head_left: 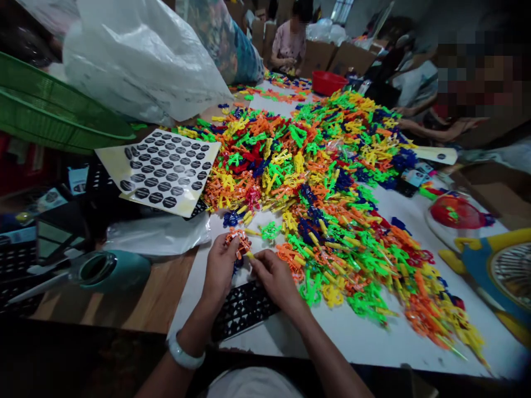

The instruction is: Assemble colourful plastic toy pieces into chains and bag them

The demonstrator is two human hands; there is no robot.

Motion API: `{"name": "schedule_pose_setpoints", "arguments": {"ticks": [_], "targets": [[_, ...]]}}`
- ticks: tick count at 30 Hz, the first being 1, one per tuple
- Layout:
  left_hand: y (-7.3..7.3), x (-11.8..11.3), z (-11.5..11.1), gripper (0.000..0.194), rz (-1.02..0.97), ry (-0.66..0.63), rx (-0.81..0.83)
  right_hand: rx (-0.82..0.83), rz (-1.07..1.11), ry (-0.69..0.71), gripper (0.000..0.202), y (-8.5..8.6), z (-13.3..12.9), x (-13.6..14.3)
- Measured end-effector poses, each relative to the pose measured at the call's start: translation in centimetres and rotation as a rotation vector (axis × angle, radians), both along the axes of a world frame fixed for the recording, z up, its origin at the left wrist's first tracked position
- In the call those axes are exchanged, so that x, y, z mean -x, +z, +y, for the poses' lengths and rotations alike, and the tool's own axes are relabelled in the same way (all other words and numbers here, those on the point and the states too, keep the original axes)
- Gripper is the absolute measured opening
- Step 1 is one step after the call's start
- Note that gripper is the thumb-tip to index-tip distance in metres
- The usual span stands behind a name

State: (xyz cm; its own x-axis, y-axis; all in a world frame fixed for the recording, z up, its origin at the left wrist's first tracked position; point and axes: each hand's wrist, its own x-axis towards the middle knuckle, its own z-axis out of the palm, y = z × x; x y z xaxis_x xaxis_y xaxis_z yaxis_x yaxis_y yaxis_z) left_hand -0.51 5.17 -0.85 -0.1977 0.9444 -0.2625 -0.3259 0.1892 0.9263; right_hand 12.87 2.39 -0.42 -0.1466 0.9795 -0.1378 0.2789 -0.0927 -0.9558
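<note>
My left hand point(222, 264) grips an orange plastic piece point(238, 243) between thumb and fingers, near the front of the white-topped table point(290, 340). Closed in a pinch, my right hand point(277, 276) holds the yellow end of the same piece. Under and between my hands lies a black sheet with cut-out shapes point(244, 309). Just beyond them spreads a big heap of small plastic pieces point(307, 160) in orange, green, yellow, blue and red, several in clear wrapping.
Left of the heap are a sticker sheet point(168, 171), clear plastic bags point(157, 235), a teal cup point(118, 271) and a green basket point(50, 105). A yellow-blue fan point(498, 265) stands right. Further back are a red basin point(327, 83) and a person point(288, 44); another person's arms reach in at right.
</note>
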Motion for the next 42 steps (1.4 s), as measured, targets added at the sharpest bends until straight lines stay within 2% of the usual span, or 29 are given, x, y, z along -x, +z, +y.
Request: {"name": "schedule_pose_setpoints", "arguments": {"ticks": [4,8,14,21,22,24,27,29,31,33,34,36,38,40,42], "targets": [[0.1,-1.0,-1.0,0.030,0.080,-0.025,-0.057,0.141,0.205,-0.121,0.027,-0.9,-0.4,1.1],[-0.1,-1.7,-1.9,0.029,0.207,-0.003,-0.103,0.215,0.371,-0.193,0.030,-0.2,-0.2,1.3],[-0.5,-2.2,-2.2,0.028,0.146,0.074,-0.097,0.167,0.354,-0.232,0.026,0.3,-0.7,1.4],[0.3,-1.6,-2.7,0.021,0.408,0.049,-0.119,0.217,0.435,-0.229,0.031,0.5,-0.7,1.4],[0.4,-1.6,-2.7,0.020,0.356,0.042,-0.114,0.201,0.430,-0.246,0.032,0.5,-0.7,1.4],[0.7,-1.6,-2.7,0.020,0.125,0.009,-0.075,0.159,0.401,-0.273,0.031,0.2,-0.7,1.4],[0.9,-1.9,-2.4,0.022,-0.177,-0.058,0.004,0.162,0.413,-0.196,0.031,-0.6,-0.6,1.1],[1.1,-2.0,-2.4,0.025,-0.225,-0.107,0.045,0.190,0.410,-0.113,0.032,-0.8,-0.6,0.1],[1.4,-1.7,-2.4,0.028,-0.210,-0.180,0.060,0.160,0.322,-0.109,0.033,-0.3,-0.6,-1.9],[1.6,-0.8,-2.3,0.031,-0.061,-0.228,0.016,0.037,0.135,-0.243,0.033,0.8,-0.4,-4.8],[1.6,-0.1,-2.1,0.031,0.092,-0.225,-0.025,-0.063,-0.011,-0.344,0.033,1.5,-0.1,-6.3],[1.4,1.3,-1.7,0.030,0.514,-0.189,-0.098,-0.306,-0.399,-0.574,0.033,2.7,0.7,-8.9],[0.9,2.4,-1.3,0.028,0.948,-0.200,-0.094,-0.514,-0.752,-0.691,0.033,3.2,2.0,-9.6],[0.5,2.7,-0.9,0.028,1.211,-0.268,-0.042,-0.620,-0.894,-0.589,0.028,2.7,3.4,-7.8],[0.2,2.4,-0.8,0.029,1.320,-0.328,0.007,-0.628,-0.882,-0.319,0.021,1.6,4.8,-4.4]]}}
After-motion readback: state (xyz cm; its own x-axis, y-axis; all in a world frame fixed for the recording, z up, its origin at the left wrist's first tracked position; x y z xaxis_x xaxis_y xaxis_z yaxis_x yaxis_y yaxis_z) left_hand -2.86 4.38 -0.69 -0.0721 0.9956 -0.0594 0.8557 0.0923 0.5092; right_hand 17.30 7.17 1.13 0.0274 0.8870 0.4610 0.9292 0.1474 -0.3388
